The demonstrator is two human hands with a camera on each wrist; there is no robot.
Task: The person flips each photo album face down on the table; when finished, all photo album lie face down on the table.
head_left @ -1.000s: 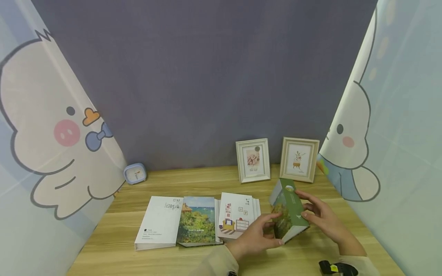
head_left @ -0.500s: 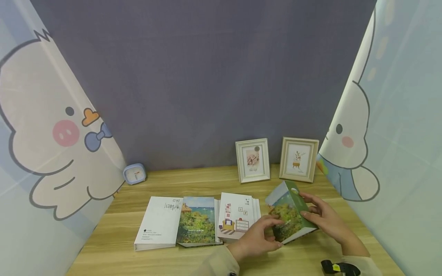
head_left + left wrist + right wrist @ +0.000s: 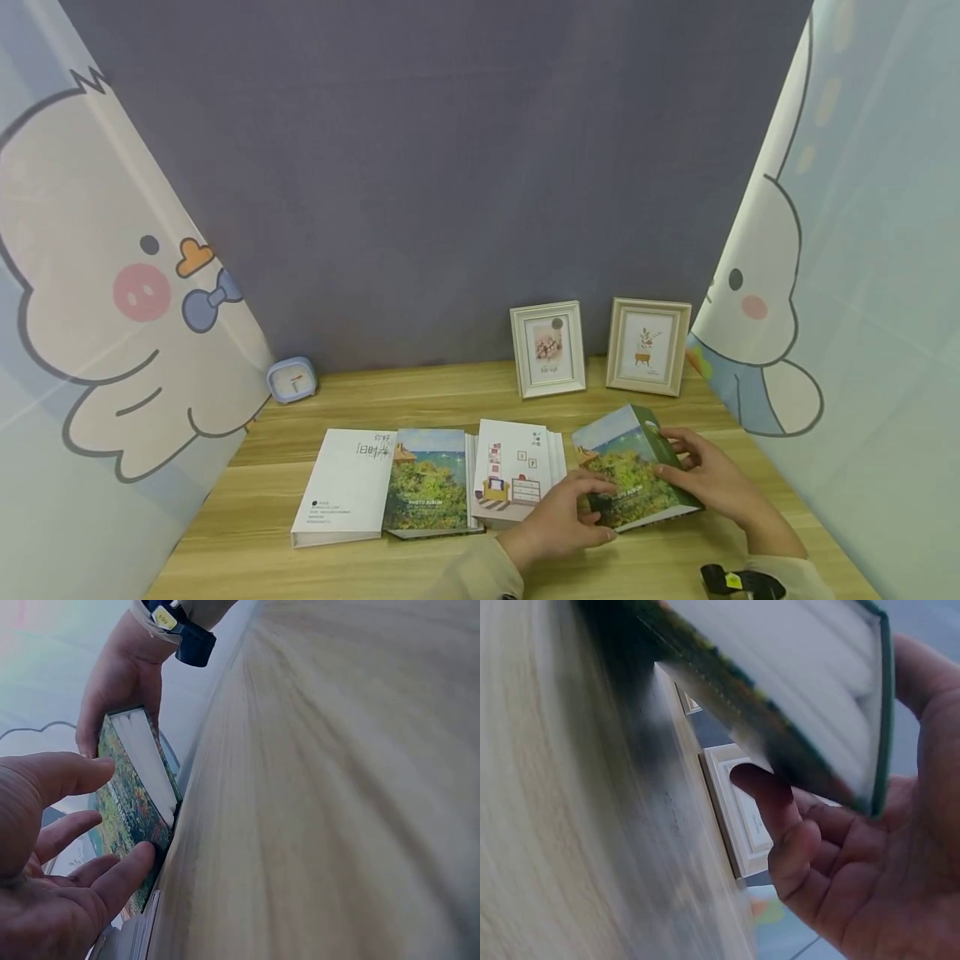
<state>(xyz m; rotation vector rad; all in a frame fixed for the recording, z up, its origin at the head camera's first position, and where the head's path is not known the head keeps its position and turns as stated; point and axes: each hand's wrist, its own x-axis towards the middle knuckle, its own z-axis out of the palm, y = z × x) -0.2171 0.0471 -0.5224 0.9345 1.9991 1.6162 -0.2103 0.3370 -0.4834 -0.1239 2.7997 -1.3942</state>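
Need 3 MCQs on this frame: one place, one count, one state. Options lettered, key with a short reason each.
1. Where is the small blue clock?
A. At the table's far left, by the curtain
B. Between the two frames
C. On top of the white album

2. How many picture frames stand at the back of the table?
A. One
B. Two
C. Three

3. How does the green album sit?
A. Flat on the table, untouched
B. Standing upright on its own
C. Tilted, held by both hands

Key:
1. A, the clock sits at the left back edge, far from the frames.
2. B, one frame and a second stand side by side.
3. C, the left hand and right hand grip it, its right side raised off the wood.
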